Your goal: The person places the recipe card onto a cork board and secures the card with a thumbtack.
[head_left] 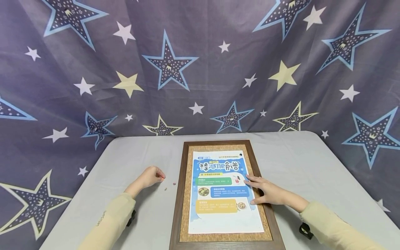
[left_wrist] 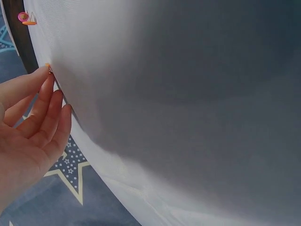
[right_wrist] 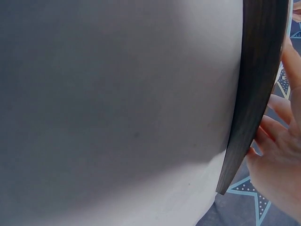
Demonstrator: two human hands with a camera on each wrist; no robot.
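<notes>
Thumbtack (left_wrist: 48,66), orange, sits far left, pinched at the fingertips of the left hand (head_left: 150,176), over the worktop (head_left: 143,149) and well apart from the paper. Exact finger contact too small to call. Expect it to be very light and stiff, head probably smooth and a bit slippery, point sharp: take it by the head rim, thumb one side, finger the other, keep skin off the pin. Just right of that hand, two spares lie loose on the cloth, near each other: a pink tack (left_wrist: 22,17) and another orange tack (left_wrist: 29,23). Next, the cork board (head_left: 184,222) in its dark wood frame (head_left: 178,205), flat; likely rigid and the heaviest item, so grip by the frame. On the cork, a printed sheet (head_left: 225,222), thin, should crease or slide easily; hold flat near an edge. Dark round dot at its top right corner, looks like a tack head (head_left: 240,155). Far right, right hand (head_left: 270,191): fingers spread, gripping nothing, resting across the frame with fingertips at the sheet's right edge.
</notes>
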